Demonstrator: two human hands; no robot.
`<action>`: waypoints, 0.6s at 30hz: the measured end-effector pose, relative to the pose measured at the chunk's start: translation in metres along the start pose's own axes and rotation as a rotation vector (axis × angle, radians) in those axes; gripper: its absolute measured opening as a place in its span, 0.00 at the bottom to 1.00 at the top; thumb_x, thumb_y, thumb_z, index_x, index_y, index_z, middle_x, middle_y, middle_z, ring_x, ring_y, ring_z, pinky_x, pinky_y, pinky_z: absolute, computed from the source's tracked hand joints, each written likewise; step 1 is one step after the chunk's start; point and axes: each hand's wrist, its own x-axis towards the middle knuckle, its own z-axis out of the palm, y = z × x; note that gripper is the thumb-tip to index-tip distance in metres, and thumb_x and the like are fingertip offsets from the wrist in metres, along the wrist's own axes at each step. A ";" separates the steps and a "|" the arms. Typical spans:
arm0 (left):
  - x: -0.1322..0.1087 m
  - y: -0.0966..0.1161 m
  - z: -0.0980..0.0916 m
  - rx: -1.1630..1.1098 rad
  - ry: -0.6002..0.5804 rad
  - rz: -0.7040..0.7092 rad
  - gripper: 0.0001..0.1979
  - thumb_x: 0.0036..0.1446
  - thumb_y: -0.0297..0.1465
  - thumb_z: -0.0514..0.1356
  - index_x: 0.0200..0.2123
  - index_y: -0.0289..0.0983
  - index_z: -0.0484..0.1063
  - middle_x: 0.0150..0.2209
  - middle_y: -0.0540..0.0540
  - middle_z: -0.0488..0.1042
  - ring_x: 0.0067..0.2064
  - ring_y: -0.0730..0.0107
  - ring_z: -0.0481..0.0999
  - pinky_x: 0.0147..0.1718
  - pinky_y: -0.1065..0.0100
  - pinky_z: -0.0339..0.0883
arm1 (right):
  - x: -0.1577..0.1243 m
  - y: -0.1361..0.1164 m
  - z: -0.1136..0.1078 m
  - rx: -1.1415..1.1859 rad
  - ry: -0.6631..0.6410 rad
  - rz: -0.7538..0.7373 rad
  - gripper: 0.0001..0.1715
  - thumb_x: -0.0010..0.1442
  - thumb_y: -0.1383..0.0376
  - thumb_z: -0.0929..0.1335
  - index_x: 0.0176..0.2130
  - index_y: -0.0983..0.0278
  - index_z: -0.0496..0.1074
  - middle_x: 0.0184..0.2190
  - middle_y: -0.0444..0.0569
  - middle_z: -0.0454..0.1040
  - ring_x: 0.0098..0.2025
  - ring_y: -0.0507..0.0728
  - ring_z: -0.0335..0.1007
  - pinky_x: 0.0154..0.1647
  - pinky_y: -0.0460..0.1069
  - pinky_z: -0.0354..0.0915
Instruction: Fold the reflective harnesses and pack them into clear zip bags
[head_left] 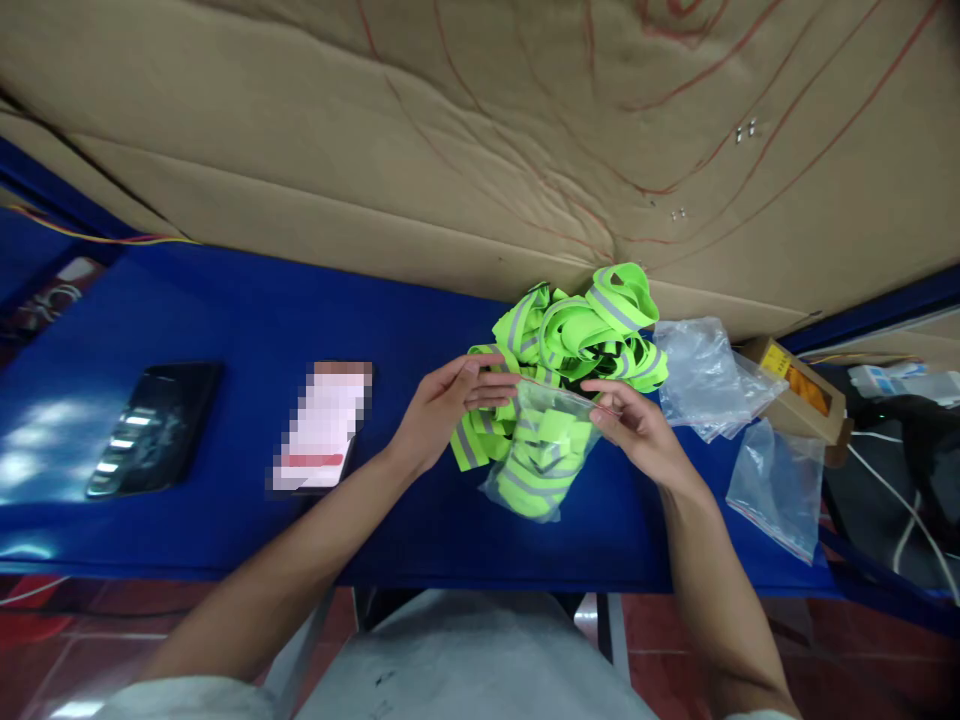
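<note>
A clear plastic bag (537,462) stuffed with neon yellow-green reflective bands lies on the blue table (225,320). My left hand (444,408) pinches the bag's top edge on the left. My right hand (634,426) pinches the same edge on the right. Both hands have fingers pressed together on the bag's mouth. Just behind the bag sits a loose pile of the same reflective bands (582,328), with grey stripes.
Empty clear bags (702,376) lie right of the pile, another bag (777,486) nearer the table's right edge. A small cardboard box (799,392) stands at right. A dark phone (154,426) and a blurred card (324,428) rest at left. Brown cardboard (480,140) backs the table.
</note>
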 end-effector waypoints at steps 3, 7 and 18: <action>-0.005 -0.001 0.007 0.080 -0.045 0.087 0.23 0.63 0.45 0.64 0.53 0.35 0.75 0.52 0.35 0.80 0.52 0.56 0.80 0.51 0.59 0.75 | 0.001 -0.002 -0.003 -0.018 -0.026 -0.008 0.22 0.67 0.53 0.69 0.56 0.58 0.73 0.29 0.41 0.63 0.29 0.51 0.59 0.31 0.47 0.58; -0.005 -0.005 0.007 0.165 -0.016 0.092 0.22 0.56 0.39 0.71 0.51 0.36 0.77 0.50 0.39 0.79 0.46 0.63 0.79 0.41 0.66 0.75 | -0.002 -0.002 0.001 -0.048 -0.104 -0.040 0.20 0.68 0.53 0.69 0.55 0.58 0.74 0.31 0.43 0.67 0.32 0.52 0.64 0.35 0.48 0.62; 0.000 -0.003 -0.004 0.263 -0.143 -0.020 0.17 0.53 0.42 0.72 0.38 0.35 0.79 0.41 0.42 0.82 0.42 0.63 0.80 0.44 0.64 0.71 | -0.004 -0.002 0.003 -0.004 -0.054 -0.197 0.07 0.66 0.59 0.72 0.44 0.58 0.78 0.38 0.48 0.74 0.39 0.55 0.71 0.39 0.49 0.67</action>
